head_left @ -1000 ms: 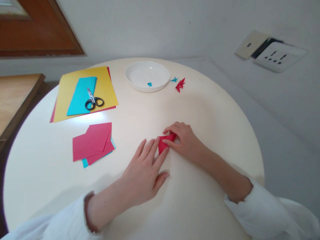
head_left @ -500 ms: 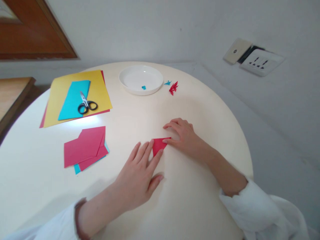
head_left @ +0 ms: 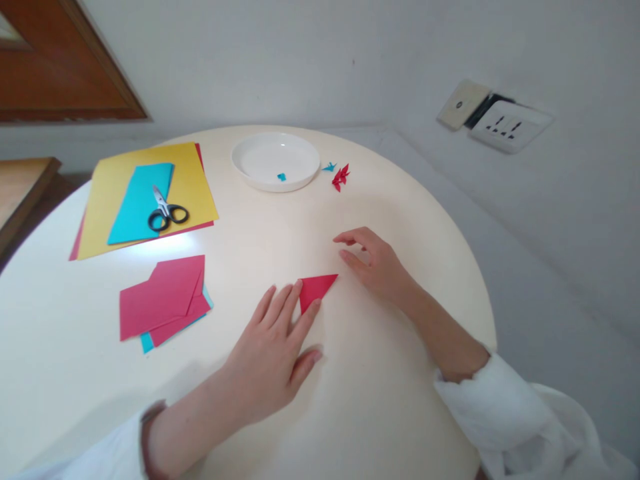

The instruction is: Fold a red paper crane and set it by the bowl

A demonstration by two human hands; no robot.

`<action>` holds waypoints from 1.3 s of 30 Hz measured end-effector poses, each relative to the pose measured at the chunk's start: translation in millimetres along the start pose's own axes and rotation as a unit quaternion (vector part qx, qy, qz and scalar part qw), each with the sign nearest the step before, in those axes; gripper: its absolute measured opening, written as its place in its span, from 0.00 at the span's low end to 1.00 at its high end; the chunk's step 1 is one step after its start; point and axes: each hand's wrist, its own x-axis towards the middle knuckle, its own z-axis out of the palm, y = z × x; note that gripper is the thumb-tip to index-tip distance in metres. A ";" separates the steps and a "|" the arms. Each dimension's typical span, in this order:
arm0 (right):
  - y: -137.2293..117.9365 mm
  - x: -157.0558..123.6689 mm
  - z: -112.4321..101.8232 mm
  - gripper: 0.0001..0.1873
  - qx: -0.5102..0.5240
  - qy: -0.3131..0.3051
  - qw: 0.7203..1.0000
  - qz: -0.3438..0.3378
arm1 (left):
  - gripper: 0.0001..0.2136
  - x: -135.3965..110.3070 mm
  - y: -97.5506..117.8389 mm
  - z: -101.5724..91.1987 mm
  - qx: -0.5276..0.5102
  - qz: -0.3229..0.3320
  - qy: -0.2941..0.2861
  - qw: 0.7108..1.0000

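Observation:
A small red paper triangle [head_left: 316, 289] lies flat on the white round table [head_left: 380, 393]. My left hand [head_left: 273, 347] rests beside it with fingers stretched out, the fingertips touching its left and lower edges. Up and to the right of the triangle, my right hand [head_left: 373, 263] is apart from it. Its thumb and index finger are spread with a gap and hold nothing.
Red and blue paper pieces [head_left: 163, 300] lie left of my left hand. Scissors [head_left: 167, 212] rest on a blue folded sheet [head_left: 137, 203] over yellow paper [head_left: 197, 193]. A white dish [head_left: 260, 157] stands behind, near red folded paper shapes [head_left: 341, 177] and a blue one [head_left: 329, 167].
My right hand has let go of the triangle's right corner and drawn away up and to the right. My left hand stays on the paper. The whole view has shifted slightly.

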 end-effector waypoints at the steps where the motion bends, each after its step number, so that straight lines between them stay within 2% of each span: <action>1: -3.7 -1.7 1.8 0.12 0.005 0.003 1.000 -0.020 | 0.26 0.1 0.0 0.1 0.000 0.000 0.000 1.000; 3: -11.2 -6.1 6.3 0.18 -0.009 -0.029 0.999 -0.045 | 0.26 0.4 0.0 0.3 -0.002 -0.002 -0.003 1.000; 5: -16.1 -10.2 10.7 0.25 -0.039 -0.093 0.994 -0.049 | 0.27 0.6 0.2 0.5 -0.004 -0.002 -0.003 1.000; 7: -17.2 -12.5 13.3 0.30 -0.065 -0.127 0.989 -0.042 | 0.28 0.6 0.2 0.7 -0.004 -0.001 0.000 1.000; 12: -8.6 -10.4 9.6 0.38 -0.077 -0.134 0.988 -0.013 | 0.27 -0.4 -0.6 0.2 -0.007 -0.003 0.001 1.000; 14: -3.6 -8.7 6.1 0.38 -0.077 -0.128 0.989 -0.007 | 0.26 -0.6 -0.7 -0.3 -0.007 -0.003 -0.001 1.000; 17: 2.3 -5.8 2.1 0.33 -0.078 -0.111 0.991 0.009 | 0.26 -0.5 -0.3 -0.7 -0.004 -0.002 -0.001 1.000; 19: 3.1 -3.8 1.2 0.30 -0.063 -0.080 0.994 0.028 | 0.26 -0.3 0.4 -0.7 -0.005 -0.002 0.001 1.000; 22: -2.1 -3.3 3.3 0.32 -0.018 -0.031 0.999 0.039 | 0.26 0.2 1.2 -0.8 -0.003 -0.003 -0.001 1.000; 24: -8.0 -5.7 6.7 0.37 -0.005 -0.045 0.999 0.009 | 0.27 0.4 1.2 -0.9 -0.002 -0.002 -0.005 1.000; 28: -14.8 -12.2 13.9 0.41 -0.051 -0.131 0.990 -0.022 | 0.27 0.4 0.8 -0.8 -0.002 -0.004 -0.006 1.000; 35: -13.7 -10.3 14.2 0.41 -0.076 -0.138 0.987 -0.011 | 0.24 -7.9 11.3 -2.0 0.035 -0.016 0.003 0.999; 39: -15.0 -9.5 12.8 0.40 -0.082 -0.144 0.986 -0.009 | 0.24 -12.9 15.9 -3.7 0.041 0.006 0.029 0.999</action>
